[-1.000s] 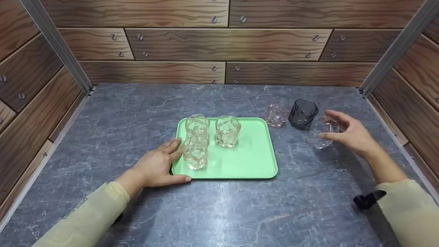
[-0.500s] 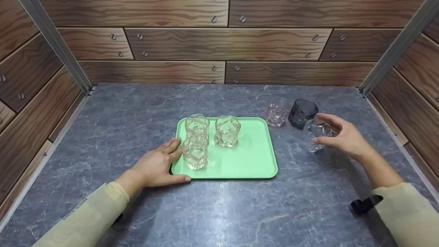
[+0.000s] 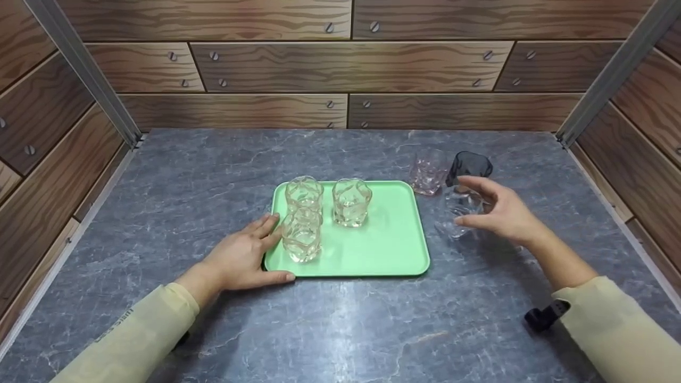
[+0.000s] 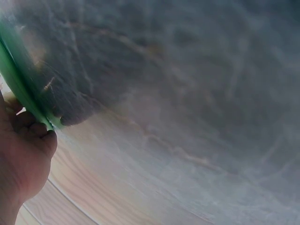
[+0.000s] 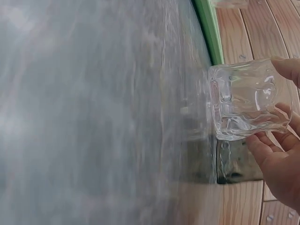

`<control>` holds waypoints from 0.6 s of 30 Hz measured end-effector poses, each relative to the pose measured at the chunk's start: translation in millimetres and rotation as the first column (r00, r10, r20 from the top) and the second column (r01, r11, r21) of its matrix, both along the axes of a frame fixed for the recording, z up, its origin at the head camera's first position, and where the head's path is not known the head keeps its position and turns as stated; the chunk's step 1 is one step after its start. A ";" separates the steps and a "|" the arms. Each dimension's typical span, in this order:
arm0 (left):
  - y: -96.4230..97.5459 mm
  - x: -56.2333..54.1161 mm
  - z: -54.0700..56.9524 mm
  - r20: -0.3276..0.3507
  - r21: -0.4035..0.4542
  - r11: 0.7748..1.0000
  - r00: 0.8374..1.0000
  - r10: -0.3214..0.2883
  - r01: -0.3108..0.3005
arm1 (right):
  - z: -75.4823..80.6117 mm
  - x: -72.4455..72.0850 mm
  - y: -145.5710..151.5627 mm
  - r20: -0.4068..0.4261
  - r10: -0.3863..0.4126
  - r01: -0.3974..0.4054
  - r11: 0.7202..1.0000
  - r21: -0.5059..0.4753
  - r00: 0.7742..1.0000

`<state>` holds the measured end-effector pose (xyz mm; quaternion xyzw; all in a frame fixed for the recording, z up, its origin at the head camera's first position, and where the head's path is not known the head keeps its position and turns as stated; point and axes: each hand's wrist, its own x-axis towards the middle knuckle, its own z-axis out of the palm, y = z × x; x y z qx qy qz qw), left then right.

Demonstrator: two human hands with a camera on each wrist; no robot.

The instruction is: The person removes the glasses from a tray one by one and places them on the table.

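Right hand [image 3: 503, 214]: fingers pinching 1 clear, wavy-walled glass tumbler [image 5: 246, 99], upright, centre-right of head view, just right of rectangular, plastic-looking green tray [image 3: 379, 249]. Left hand [image 3: 239, 259]: thumb and fingers apart, touching tray's left corner.

- Head: dk glass [image 3: 471, 164], lower pt behind clear glass [image 3: 462, 205] & R hand [image 3: 500, 213].
- Rear-L glass [image 3: 304, 187]: base behind front glass [image 3: 301, 239].
- L hand [image 3: 239, 258] hides pt of tray [image 3: 383, 250] edge.
- L sleeve [image 3: 138, 330] print illeg.
- L wrist: L hand, tray cut by L edge; table [image 4: 187, 84] blurred.
- R wrist: R hand cut by R edge.
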<state>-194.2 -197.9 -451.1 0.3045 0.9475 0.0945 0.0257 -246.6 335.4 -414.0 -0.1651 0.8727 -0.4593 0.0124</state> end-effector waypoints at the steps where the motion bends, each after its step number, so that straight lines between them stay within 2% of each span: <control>1: 0.1 0.2 0.0 0.001 0.001 1.000 1.000 0.001 -0.001 | -0.8 -1.0 -2.6 0.005 0.005 -0.005 1.000 -0.004 1.000; 13: -0.1 0.5 -0.5 0.009 0.002 1.000 1.000 0.008 -0.008 | -5.4 -6.4 -20.6 0.023 0.020 -0.021 1.000 0.021 1.000; 18: -0.5 -0.2 -1.0 0.006 0.016 1.000 1.000 0.010 -0.010 | 2.3 -5.5 -22.3 0.035 0.051 -0.051 0.999 0.003 0.998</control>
